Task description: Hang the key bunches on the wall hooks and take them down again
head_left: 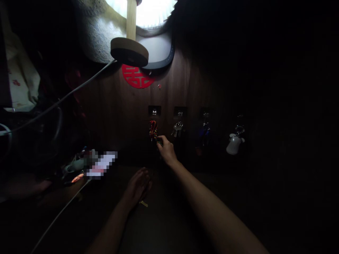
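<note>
My right hand [167,151] reaches up with thumb and forefinger pinched at the lower end of a red cord keychain [153,129]. The keychain is just below a small dark hook plate [154,111]; in this gloom I cannot tell whether it hangs on the hook. To its right a bunch of keys [178,129] hangs from a second hook. My left hand [139,185] lies low on the dark surface, fingers stretched out, with nothing visible in it. Close by it is a small yellowish strip [143,204].
Farther right hang a dark blue key bunch [204,130] and a white animal-shaped key holder [233,144]. Overhead are a bright lamp with a wooden post [131,21] and a red paper-cut [137,77]. A white cable [76,90] crosses the left side, above clutter and blurred skin-toned shapes.
</note>
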A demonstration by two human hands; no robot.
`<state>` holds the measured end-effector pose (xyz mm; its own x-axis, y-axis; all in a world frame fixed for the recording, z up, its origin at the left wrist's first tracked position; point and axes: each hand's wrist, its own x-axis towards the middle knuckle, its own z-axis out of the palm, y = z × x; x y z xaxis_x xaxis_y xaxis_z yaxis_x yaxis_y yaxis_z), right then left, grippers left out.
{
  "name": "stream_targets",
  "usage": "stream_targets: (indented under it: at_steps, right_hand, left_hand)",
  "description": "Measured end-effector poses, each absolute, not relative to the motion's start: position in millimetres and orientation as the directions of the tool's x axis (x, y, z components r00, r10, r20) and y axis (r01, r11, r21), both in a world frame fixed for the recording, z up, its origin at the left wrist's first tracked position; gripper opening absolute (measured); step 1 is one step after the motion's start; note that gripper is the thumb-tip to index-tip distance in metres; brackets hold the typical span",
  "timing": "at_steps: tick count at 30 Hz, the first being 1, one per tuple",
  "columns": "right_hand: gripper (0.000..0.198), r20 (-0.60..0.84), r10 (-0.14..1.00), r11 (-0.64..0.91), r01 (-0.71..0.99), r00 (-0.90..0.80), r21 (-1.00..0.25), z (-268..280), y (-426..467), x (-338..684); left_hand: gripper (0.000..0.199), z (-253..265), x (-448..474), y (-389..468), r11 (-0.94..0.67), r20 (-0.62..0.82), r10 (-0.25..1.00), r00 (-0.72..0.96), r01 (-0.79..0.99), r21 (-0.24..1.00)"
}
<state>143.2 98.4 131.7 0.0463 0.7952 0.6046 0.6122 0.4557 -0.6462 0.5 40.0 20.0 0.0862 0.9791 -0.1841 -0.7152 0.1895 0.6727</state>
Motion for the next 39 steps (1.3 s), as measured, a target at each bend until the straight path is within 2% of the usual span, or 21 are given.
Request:
stream_targets:
  at_steps: [4, 12, 19, 25, 28, 30, 32, 35, 39]
  right_hand:
    - [0.042, 0.610, 0.781, 0.477, 0.507, 0.131, -0.718, 102.1, 91.9, 139.7]
    - [0.030, 0.456, 0.878, 0.380, 0.368, 0.144, -0.849, 47.3, 70.3, 153.6]
    - [0.028, 0.376, 0.924, 0.314, 0.420, 0.073, -0.851, 13.0, 45.7, 183.8]
    - [0.023, 0.393, 0.920, 0.346, 0.481, -0.005, -0.805, -2.6, 26.1, 201.7]
    - [0.023, 0.361, 0.932, 0.322, 0.506, -0.022, -0.800, -5.3, 21.0, 199.9]
    - [0.023, 0.351, 0.935, 0.323, 0.545, -0.057, -0.773, -5.5, 19.7, 197.6]
    - [0.023, 0.352, 0.932, 0.335, 0.584, -0.089, -0.739, -5.1, 19.4, 196.2]
    - [0.023, 0.349, 0.929, 0.348, 0.618, -0.125, -0.705, -4.2, 19.2, 196.4]
    - [0.023, 0.356, 0.920, 0.374, 0.646, -0.166, -0.665, -5.2, 18.9, 197.6]
  left_hand:
    - [0.017, 19.7, -2.9, 41.7, 0.141, -0.154, 0.987, 0.044, -0.703, 0.697]
    - [0.018, 20.3, -10.2, 40.1, 0.085, -0.132, 0.991, -0.014, -0.696, 0.713]
    - [0.016, 16.5, -14.4, 40.1, 0.036, -0.108, 0.992, -0.065, -0.678, 0.734]
    - [0.017, 10.0, -15.7, 41.9, -0.033, -0.048, 0.992, -0.116, -0.609, 0.793]
    - [0.022, 6.8, -15.3, 41.2, -0.089, 0.014, 0.984, -0.176, -0.425, 0.901]
    - [0.020, 4.8, -15.7, 40.7, -0.143, 0.096, 0.969, -0.227, -0.197, 0.970]
    - [0.016, 2.7, -16.7, 40.0, -0.204, 0.222, 0.944, -0.244, 0.097, 0.974]
    - [0.020, 0.2, -17.8, 37.1, -0.248, 0.358, 0.922, -0.149, 0.483, 0.840]
    - [0.033, -0.9, -15.7, 29.7, -0.255, 0.371, 0.928, 0.022, 0.764, 0.592]
